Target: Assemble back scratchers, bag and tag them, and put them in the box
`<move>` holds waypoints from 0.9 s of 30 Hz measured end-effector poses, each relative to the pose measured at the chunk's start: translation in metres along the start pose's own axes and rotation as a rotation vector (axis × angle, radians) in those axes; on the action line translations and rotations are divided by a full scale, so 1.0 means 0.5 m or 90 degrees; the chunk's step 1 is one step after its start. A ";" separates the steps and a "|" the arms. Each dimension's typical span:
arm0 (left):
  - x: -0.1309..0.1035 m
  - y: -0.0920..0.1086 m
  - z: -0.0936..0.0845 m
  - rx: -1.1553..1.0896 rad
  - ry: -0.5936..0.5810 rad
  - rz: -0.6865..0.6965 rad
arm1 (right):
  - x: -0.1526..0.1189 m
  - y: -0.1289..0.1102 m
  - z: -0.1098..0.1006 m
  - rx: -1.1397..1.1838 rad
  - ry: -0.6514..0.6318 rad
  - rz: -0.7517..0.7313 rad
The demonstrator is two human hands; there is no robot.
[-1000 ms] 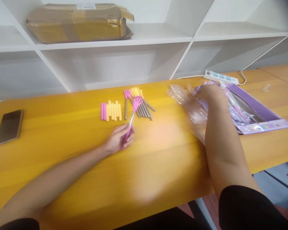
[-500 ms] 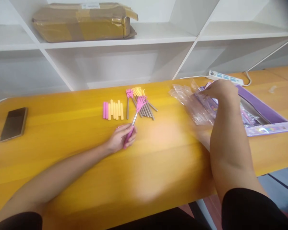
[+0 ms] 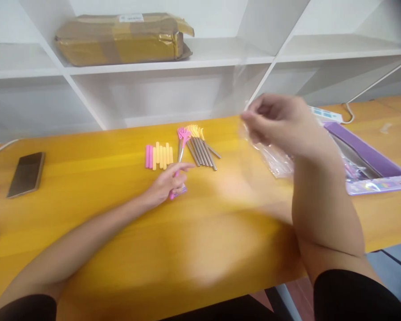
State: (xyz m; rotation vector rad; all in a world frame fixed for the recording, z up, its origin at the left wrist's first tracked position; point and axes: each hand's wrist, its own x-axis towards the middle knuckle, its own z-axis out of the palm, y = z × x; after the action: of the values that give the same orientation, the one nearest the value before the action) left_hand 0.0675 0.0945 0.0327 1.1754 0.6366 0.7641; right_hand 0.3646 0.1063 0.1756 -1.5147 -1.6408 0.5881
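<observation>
My left hand [image 3: 167, 183] is closed on a pink back scratcher [image 3: 185, 135] with a claw-like head and a metal stem, its index finger stretched out. A small purple piece [image 3: 181, 191] shows beneath that hand. My right hand [image 3: 277, 125], raised above the table, pinches a clear plastic bag [image 3: 241, 82], faint and smeared by motion. Beyond the left hand lie several metal rods [image 3: 202, 152] with yellow claw heads [image 3: 194, 130], and one with a pink head. Beside them are yellow handle tubes [image 3: 163, 155] and two pink tubes [image 3: 149, 156].
More clear bags [image 3: 276, 162] lie under my right forearm, beside a purple open box [image 3: 370, 147] with packaged items. A power strip [image 3: 327, 114] sits behind it. A phone [image 3: 26, 174] rests at the left. A taped carton [image 3: 120, 42] stands on the white shelf [image 3: 220, 51].
My right hand has come up and left from the pile of bags, lifting a clear bag. My left hand has lowered the pink back scratcher slightly and extended its index finger.
</observation>
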 end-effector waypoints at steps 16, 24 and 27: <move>0.005 -0.016 -0.013 -0.041 0.178 0.061 | -0.041 0.104 0.341 0.399 -0.112 -0.111; 0.001 -0.017 -0.009 0.106 0.048 0.070 | -0.057 0.113 0.376 0.516 -0.285 -0.014; -0.002 0.006 -0.006 0.205 0.040 0.103 | -0.052 0.108 0.361 0.513 -0.263 -0.019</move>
State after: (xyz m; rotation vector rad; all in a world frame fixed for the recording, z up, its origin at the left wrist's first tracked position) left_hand 0.0641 0.0960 0.0351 1.5167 0.7427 0.8581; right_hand 0.2500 0.1232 0.0245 -0.7989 -1.4286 1.4115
